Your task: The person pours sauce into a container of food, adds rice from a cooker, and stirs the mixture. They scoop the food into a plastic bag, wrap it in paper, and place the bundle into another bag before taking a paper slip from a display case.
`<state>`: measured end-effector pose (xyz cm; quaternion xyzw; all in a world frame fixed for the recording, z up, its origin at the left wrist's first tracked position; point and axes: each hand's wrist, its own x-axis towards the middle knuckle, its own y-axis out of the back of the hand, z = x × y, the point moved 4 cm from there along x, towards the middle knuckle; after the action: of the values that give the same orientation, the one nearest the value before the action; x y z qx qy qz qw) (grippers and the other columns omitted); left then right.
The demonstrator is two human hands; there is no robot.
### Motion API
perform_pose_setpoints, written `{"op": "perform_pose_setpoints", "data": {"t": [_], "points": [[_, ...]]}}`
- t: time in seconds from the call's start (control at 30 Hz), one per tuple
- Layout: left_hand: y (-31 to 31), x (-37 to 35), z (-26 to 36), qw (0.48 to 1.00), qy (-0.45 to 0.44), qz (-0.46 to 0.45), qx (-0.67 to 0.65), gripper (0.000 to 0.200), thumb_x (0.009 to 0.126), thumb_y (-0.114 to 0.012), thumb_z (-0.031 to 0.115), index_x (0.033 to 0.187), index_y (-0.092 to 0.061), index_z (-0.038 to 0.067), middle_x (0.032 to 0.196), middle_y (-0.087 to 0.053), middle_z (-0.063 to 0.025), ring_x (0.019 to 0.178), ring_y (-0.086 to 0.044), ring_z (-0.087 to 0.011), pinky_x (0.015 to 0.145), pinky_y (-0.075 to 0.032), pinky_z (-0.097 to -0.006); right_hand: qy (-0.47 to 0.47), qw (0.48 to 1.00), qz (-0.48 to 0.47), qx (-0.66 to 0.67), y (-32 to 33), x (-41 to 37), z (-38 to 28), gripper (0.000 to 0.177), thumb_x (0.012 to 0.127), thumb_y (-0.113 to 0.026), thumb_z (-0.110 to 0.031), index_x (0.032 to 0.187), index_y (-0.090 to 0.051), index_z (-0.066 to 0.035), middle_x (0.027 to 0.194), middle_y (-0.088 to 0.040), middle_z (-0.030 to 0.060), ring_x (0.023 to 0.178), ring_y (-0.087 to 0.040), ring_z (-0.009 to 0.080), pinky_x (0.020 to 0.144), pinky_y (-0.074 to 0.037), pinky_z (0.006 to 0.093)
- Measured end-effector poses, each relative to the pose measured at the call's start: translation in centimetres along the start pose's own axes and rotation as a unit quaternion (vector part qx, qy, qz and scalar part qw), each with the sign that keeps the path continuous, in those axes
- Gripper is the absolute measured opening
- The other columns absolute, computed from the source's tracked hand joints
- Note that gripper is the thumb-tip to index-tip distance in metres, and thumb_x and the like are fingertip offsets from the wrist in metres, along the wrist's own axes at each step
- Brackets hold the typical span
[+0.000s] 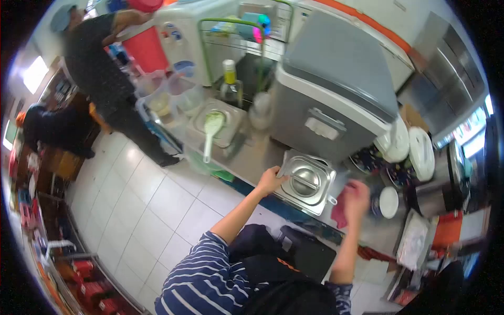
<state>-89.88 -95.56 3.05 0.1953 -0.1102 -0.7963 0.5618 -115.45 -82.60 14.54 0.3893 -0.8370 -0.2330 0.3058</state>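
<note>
My left hand (271, 181) grips the near left corner of a square steel container (310, 202) capped with a steel lid (306, 180), which sits on the steel counter (252, 157). My right hand (356, 197) is blurred just right of the container, closed on a red cloth (340, 211) pressed to the counter. A white bowl (389, 202) lies right beside that hand.
A large grey appliance (336, 89) stands behind the container. To the left are a steel tray with a white and green scoop (211, 131), a bottle (230, 84) and plastic tubs (168, 100). White lids (415, 149) and a cooker lie right. A person in black (105, 73) stands at the counter's far end.
</note>
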Motion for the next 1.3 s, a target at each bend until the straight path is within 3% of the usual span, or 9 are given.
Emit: {"op": "perform_pose_setpoints", "data": {"t": [0.1,0.3,0.57,0.63,0.67,0.93,1.1,1.2,1.3], "points": [[-3.0,-0.8,0.2,0.994,0.009,-0.038,-0.101,0.041,0.073,-0.065,0.033,0.092,-0.058,-0.003,0.083,-0.062,-0.0153,0.076,-0.058,-0.0213,0.071,-0.044,-0.0330,0.233,0.942,-0.215,-0.108,-7.6,-0.1,-4.1,0.027,0.065,-0.065,-0.012,0.091,-0.059,-0.011,0.089,-0.060,0.0108,0.088,-0.055,0.0298,0.076,-0.041,0.0399],[-4.0,-0.3,-2.3,0.892,0.168,-0.147,-0.392,0.029,0.086,-0.048,0.033,0.084,-0.058,0.006,0.064,-0.053,0.0016,0.055,-0.049,-0.0089,0.050,-0.040,-0.0235,0.176,0.946,-0.235,-0.137,-5.4,0.8,-1.8,0.024,0.068,-0.062,-0.011,0.093,-0.059,-0.011,0.093,-0.061,0.0058,0.086,-0.056,0.0248,0.079,-0.038,0.0398],[-3.6,-0.9,-2.0,0.916,0.143,-0.037,-0.372,0.021,0.087,-0.049,0.029,0.088,-0.057,0.009,0.058,-0.040,0.0085,0.047,-0.031,-0.0029,0.042,-0.026,-0.0193,-0.224,0.948,-0.200,0.107,5.9,2.1,9.6,0.035,0.082,-0.056,-0.022,0.109,-0.056,0.000,0.095,-0.060,0.0116,0.085,-0.057,0.0204,0.076,-0.045,0.0291],[-4.0,-0.6,-2.2,0.908,0.146,-0.003,-0.392,0.021,0.086,-0.049,0.028,0.087,-0.058,0.010,0.060,-0.042,0.0088,0.047,-0.031,-0.0026,0.042,-0.027,-0.0191,-0.342,0.900,-0.104,0.251,7.2,0.8,10.0,0.040,0.083,-0.056,-0.024,0.117,-0.049,-0.003,0.105,-0.055,0.0115,0.090,-0.053,0.0190,0.079,-0.045,0.0309],[-4.4,-0.3,-3.5,0.901,0.171,0.004,-0.399,0.032,0.084,-0.053,0.027,0.099,-0.058,-0.001,0.102,-0.051,-0.0068,0.085,-0.046,-0.0102,0.070,-0.037,-0.0220,-0.356,0.864,-0.066,0.349,7.2,0.7,10.0,0.044,0.083,-0.055,-0.027,0.120,-0.046,-0.004,0.110,-0.053,0.0115,0.093,-0.052,0.0196,0.081,-0.044,0.0322],[-3.7,0.6,-1.6,0.935,-0.013,0.085,-0.345,0.022,0.082,-0.056,0.021,0.091,-0.049,0.003,0.109,-0.048,-0.0112,0.107,-0.041,-0.0214,0.093,-0.027,-0.0357,-0.384,0.606,0.018,0.696,2.5,-0.5,16.3,0.042,0.083,-0.051,-0.038,0.110,-0.052,-0.005,0.108,-0.056,0.0108,0.100,-0.052,0.0255,0.086,-0.042,0.0438],[1.3,-1.5,6.1,0.962,-0.154,0.215,0.075,0.022,0.075,-0.060,0.015,0.093,-0.050,0.006,0.096,-0.049,-0.0074,0.092,-0.044,-0.0240,0.084,-0.031,-0.0376,-0.423,0.873,-0.073,0.231,1.5,-1.3,20.8,0.037,0.077,-0.059,-0.025,0.107,-0.053,-0.003,0.103,-0.057,0.0139,0.090,-0.057,0.0223,0.075,-0.046,0.0358],[1.6,-1.6,6.2,0.960,-0.166,0.214,0.070,0.019,0.074,-0.060,0.013,0.090,-0.052,0.006,0.091,-0.050,-0.0061,0.087,-0.044,-0.0232,0.081,-0.032,-0.0364,-0.077,0.939,0.041,-0.331,3.6,-0.2,14.5,0.024,0.078,-0.057,-0.016,0.094,-0.057,0.003,0.074,-0.061,0.0148,0.069,-0.060,0.0191,0.063,-0.046,0.0316],[1.1,-2.2,5.9,0.959,-0.169,0.226,0.040,0.013,0.074,-0.059,0.011,0.085,-0.054,0.006,0.086,-0.051,-0.0059,0.083,-0.045,-0.0221,0.076,-0.035,-0.0341,-0.128,0.987,-0.082,0.046,-0.7,2.5,2.9,0.018,0.073,-0.063,-0.017,0.083,-0.064,-0.002,0.076,-0.064,0.0136,0.068,-0.061,0.0252,0.063,-0.047,0.0319]]}}
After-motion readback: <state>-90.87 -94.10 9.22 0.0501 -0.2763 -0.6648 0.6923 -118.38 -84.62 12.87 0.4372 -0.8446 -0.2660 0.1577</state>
